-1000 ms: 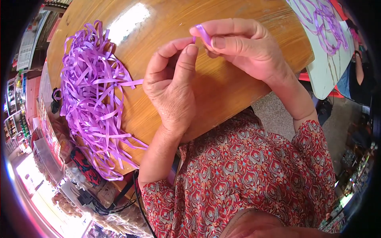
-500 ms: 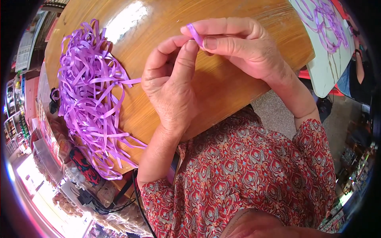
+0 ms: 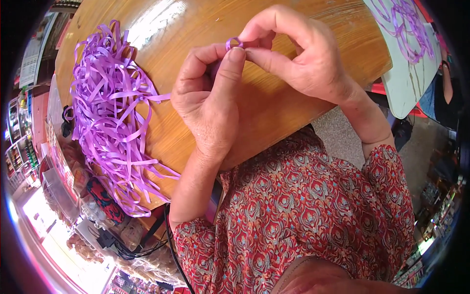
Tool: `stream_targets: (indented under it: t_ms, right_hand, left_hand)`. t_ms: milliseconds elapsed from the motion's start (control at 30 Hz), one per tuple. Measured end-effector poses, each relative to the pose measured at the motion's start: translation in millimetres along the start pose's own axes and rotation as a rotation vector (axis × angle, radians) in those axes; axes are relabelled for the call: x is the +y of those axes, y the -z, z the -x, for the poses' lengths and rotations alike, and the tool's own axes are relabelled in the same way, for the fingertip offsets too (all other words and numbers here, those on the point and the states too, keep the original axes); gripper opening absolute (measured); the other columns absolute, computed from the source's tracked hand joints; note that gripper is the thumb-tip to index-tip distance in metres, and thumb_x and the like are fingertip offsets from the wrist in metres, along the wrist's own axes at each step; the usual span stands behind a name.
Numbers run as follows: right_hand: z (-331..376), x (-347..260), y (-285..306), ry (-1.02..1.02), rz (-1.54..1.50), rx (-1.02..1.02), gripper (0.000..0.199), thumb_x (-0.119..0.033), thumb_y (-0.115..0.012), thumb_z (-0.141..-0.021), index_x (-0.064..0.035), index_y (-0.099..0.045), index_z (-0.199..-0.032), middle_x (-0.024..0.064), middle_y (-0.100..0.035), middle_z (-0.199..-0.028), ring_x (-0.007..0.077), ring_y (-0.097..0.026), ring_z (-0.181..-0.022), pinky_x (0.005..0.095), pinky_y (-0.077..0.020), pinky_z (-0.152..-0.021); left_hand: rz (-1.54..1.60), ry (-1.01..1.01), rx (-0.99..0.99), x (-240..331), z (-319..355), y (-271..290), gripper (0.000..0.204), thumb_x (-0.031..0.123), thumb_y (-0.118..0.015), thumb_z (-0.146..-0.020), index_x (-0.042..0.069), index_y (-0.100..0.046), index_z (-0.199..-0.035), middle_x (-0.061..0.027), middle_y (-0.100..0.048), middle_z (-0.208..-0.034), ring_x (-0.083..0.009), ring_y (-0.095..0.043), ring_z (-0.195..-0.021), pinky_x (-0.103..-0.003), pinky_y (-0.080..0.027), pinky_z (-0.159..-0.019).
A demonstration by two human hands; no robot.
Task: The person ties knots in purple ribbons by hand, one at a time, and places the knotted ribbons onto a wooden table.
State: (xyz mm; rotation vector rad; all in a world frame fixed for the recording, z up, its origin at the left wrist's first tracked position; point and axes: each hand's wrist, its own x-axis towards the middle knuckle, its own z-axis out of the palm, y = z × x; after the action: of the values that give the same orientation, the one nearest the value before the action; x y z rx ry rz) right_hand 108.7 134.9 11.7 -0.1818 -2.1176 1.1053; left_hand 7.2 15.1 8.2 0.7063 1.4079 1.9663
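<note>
A small loop of purple ribbon (image 3: 235,43) stands up between my two hands, above the wooden table. My left hand (image 3: 210,93) pinches it at the base between thumb and forefinger. Right beside it, my right hand (image 3: 303,59) has thumb and fingertips drawn together at the loop's right side. Whatever those fingertips grip is mostly hidden. To the left lies a big tangled heap of purple ribbon (image 3: 110,112), and one strand from it runs toward my left wrist.
The wooden table (image 3: 274,115) spreads under my hands. At the upper right, a pale green table (image 3: 409,90) carries more purple ribbon (image 3: 404,29), with another person's arm (image 3: 446,83) beside it. Cables (image 3: 120,247) and plastic bags crowd the lower left.
The ribbon piece was a slanted strip held between both hands; now it forms a small round loop. My right hand has bent its fingers and shifted so its fingertips meet near my left thumb.
</note>
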Motion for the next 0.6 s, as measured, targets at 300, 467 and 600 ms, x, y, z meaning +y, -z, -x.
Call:
stream_targets:
  t_ms: [300, 467, 600]
  right_hand:
    - [-2.9, -6.2, 7.5, -0.149, -0.323, -0.148, 0.022, 0.005, -0.064, -0.077, 0.0006, -0.063, -0.098, 0.0071, -0.062, -0.084, 0.0139, -0.058, -0.075, 0.024, -0.0465, -0.069]
    - [-13.4, -5.6, 13.2, 0.416, 0.481, -0.148, 0.012, -0.008, -0.062, -0.084, -0.0011, -0.063, -0.095, 0.0027, -0.064, -0.092, 0.0096, -0.06, -0.083, 0.0229, -0.0473, -0.078]
    - [-39.1, 2.4, 28.1, 0.871, 0.694, -0.091, 0.02, -0.004, -0.064, -0.075, 0.0057, -0.063, -0.093, 0.0117, -0.061, -0.082, 0.022, -0.059, -0.073, 0.0306, -0.0472, -0.062]
  left_hand:
    - [0.128, 0.195, -0.025, 8.4, -0.2, 3.4, 0.014, 0.004, -0.06, -0.085, -0.005, -0.062, -0.095, -0.003, -0.061, -0.078, -0.0068, -0.046, -0.061, -0.018, -0.035, -0.057]
    - [-0.037, 0.178, -0.01, 17.1, -3.3, 3.5, 0.015, 0.005, -0.061, -0.085, -0.005, -0.062, -0.096, -0.0025, -0.06, -0.075, -0.0067, -0.047, -0.06, -0.019, -0.037, -0.056]
    - [-0.033, 0.243, -0.019, 15.7, -6.1, 13.9, 0.01, 0.002, -0.064, -0.084, -0.003, -0.064, -0.093, -0.0019, -0.063, -0.085, -0.0061, -0.056, -0.076, -0.018, -0.044, -0.07]
